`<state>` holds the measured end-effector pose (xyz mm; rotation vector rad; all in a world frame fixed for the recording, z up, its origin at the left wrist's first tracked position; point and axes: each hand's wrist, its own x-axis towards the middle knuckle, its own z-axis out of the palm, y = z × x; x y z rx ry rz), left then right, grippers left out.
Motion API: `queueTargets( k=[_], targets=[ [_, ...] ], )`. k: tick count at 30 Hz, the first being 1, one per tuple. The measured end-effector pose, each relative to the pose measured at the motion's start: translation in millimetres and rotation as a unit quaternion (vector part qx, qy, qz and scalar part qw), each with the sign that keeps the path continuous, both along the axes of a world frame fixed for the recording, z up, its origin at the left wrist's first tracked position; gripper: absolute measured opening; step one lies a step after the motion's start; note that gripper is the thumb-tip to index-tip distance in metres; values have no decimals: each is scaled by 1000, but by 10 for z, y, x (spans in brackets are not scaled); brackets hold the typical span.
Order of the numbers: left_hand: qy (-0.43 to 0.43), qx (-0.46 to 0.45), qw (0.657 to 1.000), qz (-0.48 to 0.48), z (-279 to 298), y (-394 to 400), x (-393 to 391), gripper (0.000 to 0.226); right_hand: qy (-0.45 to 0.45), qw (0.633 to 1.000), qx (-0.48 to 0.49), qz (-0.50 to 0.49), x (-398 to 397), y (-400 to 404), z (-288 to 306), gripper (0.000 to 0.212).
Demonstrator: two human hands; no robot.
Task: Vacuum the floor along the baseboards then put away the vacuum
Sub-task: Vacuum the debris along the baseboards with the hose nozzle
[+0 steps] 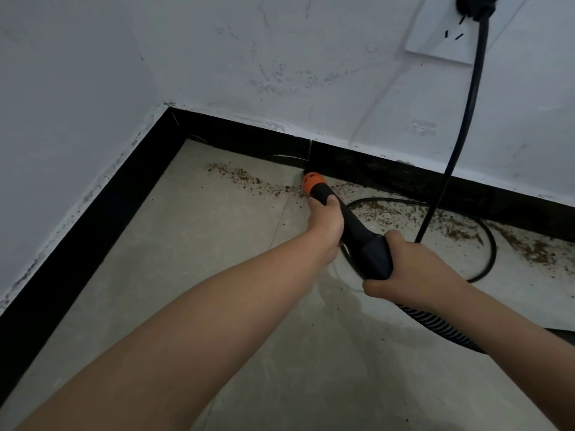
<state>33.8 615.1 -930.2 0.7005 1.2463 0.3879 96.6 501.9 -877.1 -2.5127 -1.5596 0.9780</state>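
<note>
The left hand (325,225) grips the forward section of the black vacuum nozzle (351,231), fingers curled round it; the right hand (413,269) grips its rear end, just ahead of the ribbed hose (435,325). The orange tip (312,181) sits against the black baseboard (373,169), amid brown debris (249,178) on the floor (217,244) along that baseboard; a black power cord (466,104) hangs down across the baseboard from a wall outlet (441,35) above it.

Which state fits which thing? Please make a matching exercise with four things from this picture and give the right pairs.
Things:
1. power cord
2. brown debris
3. left hand
4. ribbed hose

States:
A. scattered on the floor along the baseboard
B. leads back from the nozzle past the right hand
C. plugged into the wall outlet
D. grips the nozzle behind its orange tip

Pairs: 1-C, 2-A, 3-D, 4-B
</note>
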Motion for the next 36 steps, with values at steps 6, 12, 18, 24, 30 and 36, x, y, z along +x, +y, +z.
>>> queueTargets(
  k=[6, 12, 18, 24, 30, 36],
  targets=[
    [22, 22, 997, 68, -37, 283, -379, 53, 43, 998, 12, 36, -287, 330, -37, 51],
    [66, 81, 986, 127, -29, 633, -904, 48, 95, 991, 58, 75, -778, 722, -125, 49],
    [65, 104, 978, 170, -50, 859, -1320, 46, 129, 983, 68, 108, -1102, 1004, -208, 49],
    [86, 107, 974, 178, -104, 1057, -1535, 44, 139, 983, 70, 99, -1334, 1234, -351, 51],
    [100, 110, 974, 169, -207, 1307, -1629, 46, 149, 982, 80, 85, -1446, 1449, -476, 51],
    [44, 97, 977, 185, -218, 1456, -1567, 46, 159, 981, 95, 55, -1367, 1600, -538, 51]
  ],
)
